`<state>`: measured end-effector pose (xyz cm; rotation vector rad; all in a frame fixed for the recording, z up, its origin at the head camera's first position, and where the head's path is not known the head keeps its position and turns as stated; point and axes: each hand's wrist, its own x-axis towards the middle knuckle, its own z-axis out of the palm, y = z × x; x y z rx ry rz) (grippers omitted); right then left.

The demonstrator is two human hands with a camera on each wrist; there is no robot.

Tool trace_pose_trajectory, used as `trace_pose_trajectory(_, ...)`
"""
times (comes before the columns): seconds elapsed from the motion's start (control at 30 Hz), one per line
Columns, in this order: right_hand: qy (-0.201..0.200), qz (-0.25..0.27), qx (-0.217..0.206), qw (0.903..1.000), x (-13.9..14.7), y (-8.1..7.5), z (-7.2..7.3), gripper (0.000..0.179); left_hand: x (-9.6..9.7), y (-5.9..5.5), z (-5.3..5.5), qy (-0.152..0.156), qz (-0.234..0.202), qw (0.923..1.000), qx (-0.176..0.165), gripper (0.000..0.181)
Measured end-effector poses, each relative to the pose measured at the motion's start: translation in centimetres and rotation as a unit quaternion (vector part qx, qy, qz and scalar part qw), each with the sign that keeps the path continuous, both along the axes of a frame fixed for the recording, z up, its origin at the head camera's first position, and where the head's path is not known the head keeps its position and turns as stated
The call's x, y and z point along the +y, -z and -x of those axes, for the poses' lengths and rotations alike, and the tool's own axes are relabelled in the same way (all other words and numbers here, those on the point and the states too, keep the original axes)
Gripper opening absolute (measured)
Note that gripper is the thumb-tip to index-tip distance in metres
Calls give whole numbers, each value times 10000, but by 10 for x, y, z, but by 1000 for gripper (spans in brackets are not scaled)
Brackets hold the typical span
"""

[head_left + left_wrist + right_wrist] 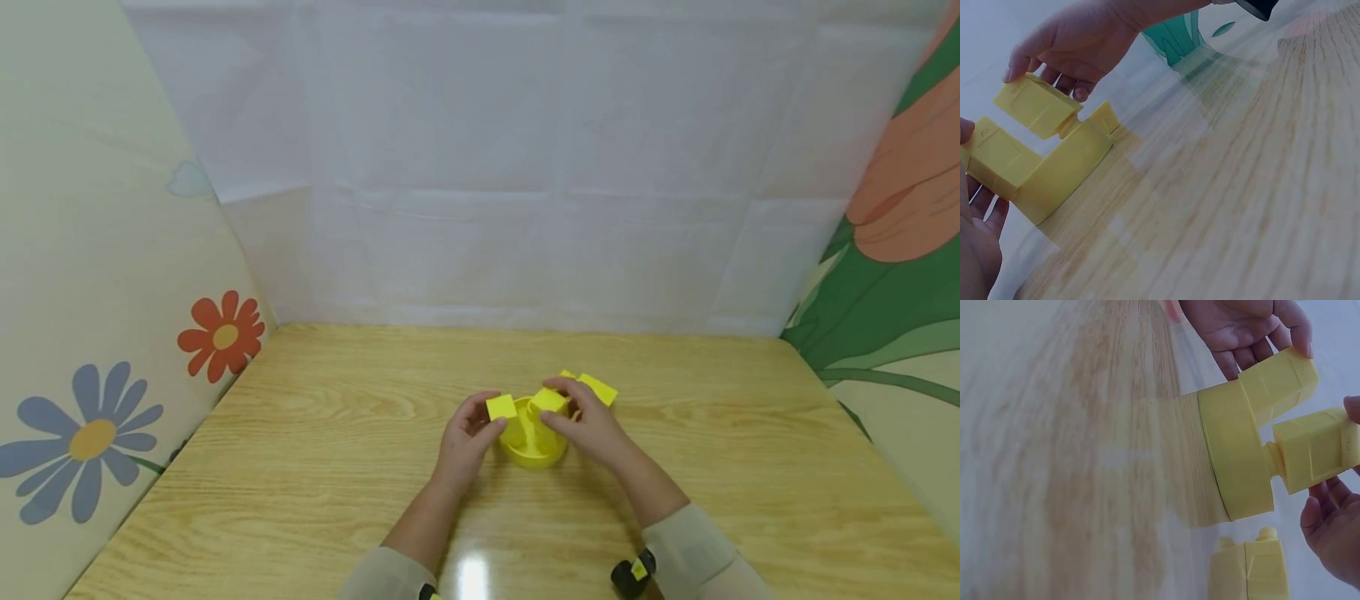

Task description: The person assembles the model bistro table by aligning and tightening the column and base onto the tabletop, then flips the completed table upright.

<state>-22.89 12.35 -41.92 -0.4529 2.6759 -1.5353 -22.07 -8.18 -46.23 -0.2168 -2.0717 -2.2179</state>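
Observation:
A round yellow bowl sits on the wooden table between both hands. My left hand pinches a square-bodied yellow bottle between thumb and fingers. This bottle is tipped base up at the bowl's left side, its neck hidden behind the bowl wall. With my right hand I hold a second yellow bottle, also base up. In the right wrist view its narrow neck points down at the bowl's rim.
Just behind and right of the bowl stand two more yellow bottles, side by side with necks up. A white cloth hangs behind the table. Flower-printed panels flank it.

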Motion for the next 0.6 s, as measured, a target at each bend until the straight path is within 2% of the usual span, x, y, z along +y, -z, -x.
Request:
trace_pose_trajectory(0.27,477,308,-518,9970,0,4,3,52,0,-1,-1,0,23,9999,-106,38)
trace_pose_trajectory(0.43,297,449,-447,9976,2,5,2,50,0,-2,-1,-7,50,9999,-137,38)
trace_pose_trajectory(0.6,60,1050,-302,9940,7,8,1,39,1,-2,-1,-29,79,9999,-142,39)
